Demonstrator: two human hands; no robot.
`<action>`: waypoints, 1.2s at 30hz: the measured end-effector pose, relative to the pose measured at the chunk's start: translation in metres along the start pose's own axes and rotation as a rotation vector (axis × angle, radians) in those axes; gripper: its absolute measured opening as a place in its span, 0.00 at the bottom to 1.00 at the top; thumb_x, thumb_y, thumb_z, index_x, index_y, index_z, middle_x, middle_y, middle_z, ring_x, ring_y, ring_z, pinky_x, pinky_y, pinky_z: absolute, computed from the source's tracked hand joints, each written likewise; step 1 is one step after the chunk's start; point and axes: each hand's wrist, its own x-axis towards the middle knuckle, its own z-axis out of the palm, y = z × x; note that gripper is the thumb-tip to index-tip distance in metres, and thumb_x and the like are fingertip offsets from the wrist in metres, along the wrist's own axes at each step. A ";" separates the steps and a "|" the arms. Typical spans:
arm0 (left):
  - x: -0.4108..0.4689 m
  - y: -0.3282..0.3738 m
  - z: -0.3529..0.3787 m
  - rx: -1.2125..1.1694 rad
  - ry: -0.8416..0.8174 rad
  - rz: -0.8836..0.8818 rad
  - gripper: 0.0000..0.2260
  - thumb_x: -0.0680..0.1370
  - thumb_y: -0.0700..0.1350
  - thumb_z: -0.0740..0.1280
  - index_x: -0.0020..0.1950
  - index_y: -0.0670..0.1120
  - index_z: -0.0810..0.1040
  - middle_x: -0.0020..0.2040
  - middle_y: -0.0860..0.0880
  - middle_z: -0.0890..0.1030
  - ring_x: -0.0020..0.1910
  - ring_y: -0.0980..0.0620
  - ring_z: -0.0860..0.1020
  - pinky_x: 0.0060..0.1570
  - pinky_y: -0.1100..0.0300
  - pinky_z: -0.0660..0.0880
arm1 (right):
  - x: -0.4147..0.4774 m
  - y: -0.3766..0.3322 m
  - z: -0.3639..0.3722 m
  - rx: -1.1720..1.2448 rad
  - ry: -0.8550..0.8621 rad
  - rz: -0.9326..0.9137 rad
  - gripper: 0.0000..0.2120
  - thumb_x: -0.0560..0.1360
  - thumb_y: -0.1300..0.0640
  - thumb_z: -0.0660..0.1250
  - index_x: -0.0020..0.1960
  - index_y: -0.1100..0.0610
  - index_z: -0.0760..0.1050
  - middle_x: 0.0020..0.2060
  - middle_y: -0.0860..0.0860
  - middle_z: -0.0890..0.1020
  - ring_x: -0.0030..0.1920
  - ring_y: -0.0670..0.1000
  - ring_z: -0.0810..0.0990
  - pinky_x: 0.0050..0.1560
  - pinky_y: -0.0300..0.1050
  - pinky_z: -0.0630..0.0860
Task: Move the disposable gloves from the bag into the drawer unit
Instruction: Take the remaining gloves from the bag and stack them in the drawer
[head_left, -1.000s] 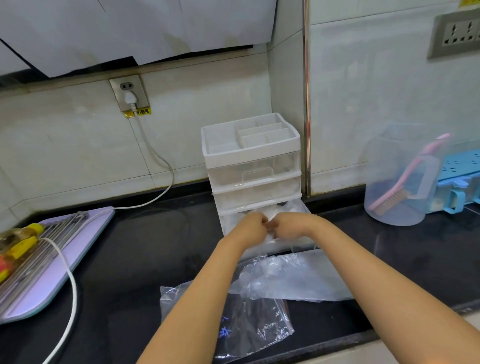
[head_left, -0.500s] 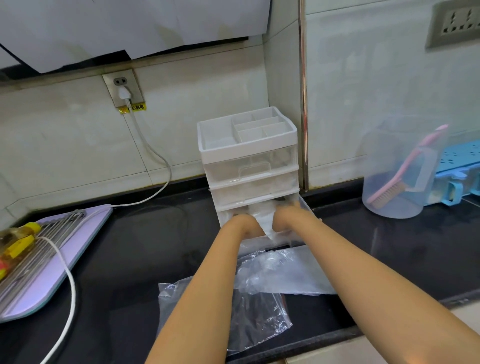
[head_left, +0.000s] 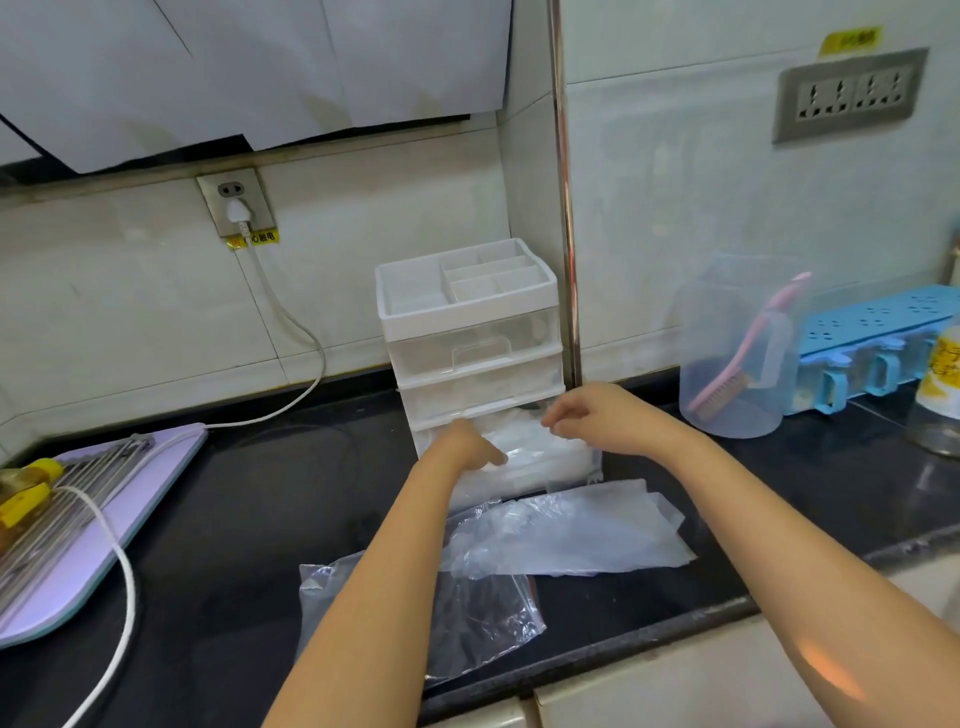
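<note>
Compared with the earlier frame, the hands are apart: the right hand (head_left: 587, 415) is lifted above the pulled-out bottom drawer (head_left: 571, 470) of the drawer unit (head_left: 467, 332). Risk: the springy gloves (head_left: 545, 447) rebound and snag the drawer on closing. Left hand (head_left: 470, 447) fingers, nearly straight, press them down; right fingers hang loosely curled, holding nothing visible. More gloves (head_left: 571, 535) lie on the bench (head_left: 260, 519) beside the bag (head_left: 483, 613).

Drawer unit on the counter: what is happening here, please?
A person is packing disposable gloves into the open bottom drawer of the drawer unit. The left hand presses them down. The right hand hovers just above, fingers curled; whether it pinches anything is unclear. Loose gloves and the bag lie on the counter in front.
</note>
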 end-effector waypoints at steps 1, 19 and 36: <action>-0.006 0.001 -0.001 -0.046 0.053 0.030 0.12 0.76 0.50 0.70 0.49 0.42 0.72 0.48 0.47 0.76 0.41 0.51 0.72 0.36 0.62 0.68 | -0.010 0.004 -0.004 0.000 0.006 -0.020 0.10 0.77 0.56 0.66 0.58 0.50 0.79 0.54 0.45 0.81 0.53 0.42 0.78 0.50 0.32 0.70; -0.110 0.001 0.089 -0.189 0.005 0.519 0.15 0.71 0.53 0.74 0.55 0.49 0.80 0.53 0.57 0.79 0.52 0.60 0.74 0.47 0.73 0.67 | -0.126 0.077 0.040 0.057 0.146 0.084 0.13 0.71 0.54 0.74 0.54 0.44 0.80 0.56 0.36 0.77 0.57 0.35 0.74 0.52 0.26 0.66; -0.108 0.030 0.084 -0.202 0.064 0.439 0.10 0.74 0.53 0.71 0.44 0.46 0.83 0.42 0.52 0.83 0.43 0.55 0.80 0.46 0.61 0.75 | -0.113 0.073 0.049 0.405 0.466 0.088 0.07 0.70 0.60 0.74 0.40 0.48 0.83 0.37 0.44 0.84 0.42 0.42 0.81 0.41 0.26 0.73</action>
